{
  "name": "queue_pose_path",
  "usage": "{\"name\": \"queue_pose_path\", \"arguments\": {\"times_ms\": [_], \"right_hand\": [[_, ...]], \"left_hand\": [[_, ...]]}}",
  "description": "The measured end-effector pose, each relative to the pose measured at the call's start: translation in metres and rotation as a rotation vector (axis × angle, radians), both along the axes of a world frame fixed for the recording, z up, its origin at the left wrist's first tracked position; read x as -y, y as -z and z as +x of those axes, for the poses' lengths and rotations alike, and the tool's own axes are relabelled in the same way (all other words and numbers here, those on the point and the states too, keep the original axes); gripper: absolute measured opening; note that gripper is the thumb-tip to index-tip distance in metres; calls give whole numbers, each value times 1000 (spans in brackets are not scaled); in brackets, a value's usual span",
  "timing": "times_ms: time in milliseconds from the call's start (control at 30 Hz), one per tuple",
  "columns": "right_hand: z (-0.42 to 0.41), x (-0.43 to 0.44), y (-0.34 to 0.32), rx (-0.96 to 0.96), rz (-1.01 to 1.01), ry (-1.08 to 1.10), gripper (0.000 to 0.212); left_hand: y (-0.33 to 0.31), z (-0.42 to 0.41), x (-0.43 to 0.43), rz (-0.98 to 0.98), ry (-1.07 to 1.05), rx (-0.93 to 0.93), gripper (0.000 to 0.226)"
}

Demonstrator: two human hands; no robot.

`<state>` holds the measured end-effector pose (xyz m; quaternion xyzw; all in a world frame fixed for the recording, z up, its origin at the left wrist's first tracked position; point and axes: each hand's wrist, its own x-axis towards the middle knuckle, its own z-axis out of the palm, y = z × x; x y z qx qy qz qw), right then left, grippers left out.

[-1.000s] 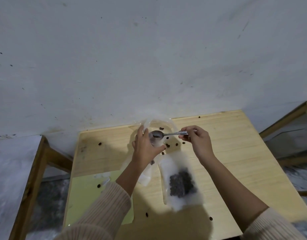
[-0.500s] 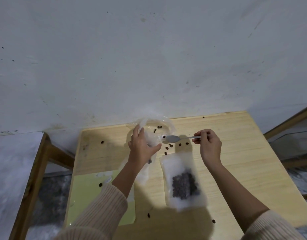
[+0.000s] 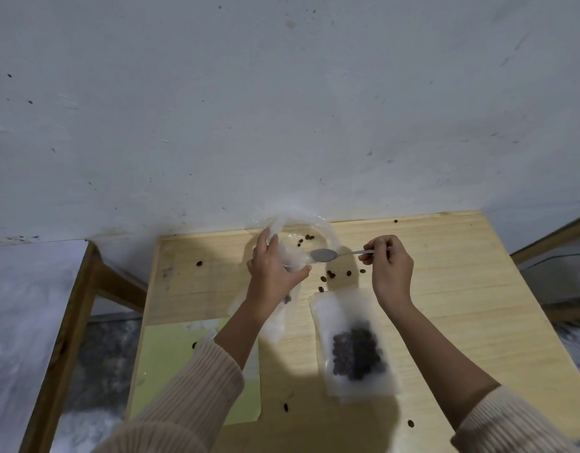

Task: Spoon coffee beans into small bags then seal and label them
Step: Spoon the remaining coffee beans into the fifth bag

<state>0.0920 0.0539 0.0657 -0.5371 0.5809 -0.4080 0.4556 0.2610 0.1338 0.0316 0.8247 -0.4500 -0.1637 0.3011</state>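
Note:
My left hand (image 3: 273, 273) grips the mouth of a small clear bag (image 3: 275, 318) that hangs down to the wooden table (image 3: 445, 289). My right hand (image 3: 389, 266) pinches the handle of a metal spoon (image 3: 324, 255), whose bowl looks empty and hovers just right of the left hand. Behind the hands lies a larger crumpled clear bag (image 3: 310, 228) with a few coffee beans (image 3: 306, 238) in it. A frosted bag filled with beans (image 3: 355, 349) lies flat near the front, below my right wrist.
Loose beans (image 3: 329, 274) are scattered over the table, one far left (image 3: 199, 263) and others near the front edge. A pale green sheet (image 3: 171, 361) lies at the front left. A white wall stands right behind the table. Wooden frames flank both sides.
The spoon has drawn away from the small bag's mouth to the right, and its bowl no longer shows beans. My left hand keeps hold of the bag.

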Motion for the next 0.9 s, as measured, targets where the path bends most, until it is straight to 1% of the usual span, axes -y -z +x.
{"name": "queue_pose_path", "arguments": {"times_ms": [333, 633, 800, 900], "right_hand": [[8, 1, 3, -94, -8, -34, 28], [15, 1, 4, -66, -72, -26, 26], [20, -2, 12, -101, -163, -117, 21], [22, -9, 21, -143, -196, -160, 23]], "left_hand": [[-1, 2, 0, 12, 12, -34, 86], [1, 6, -1, 21, 9, -49, 85], [-1, 5, 1, 32, 17, -76, 85], [-3, 5, 1, 44, 24, -80, 85]]}}
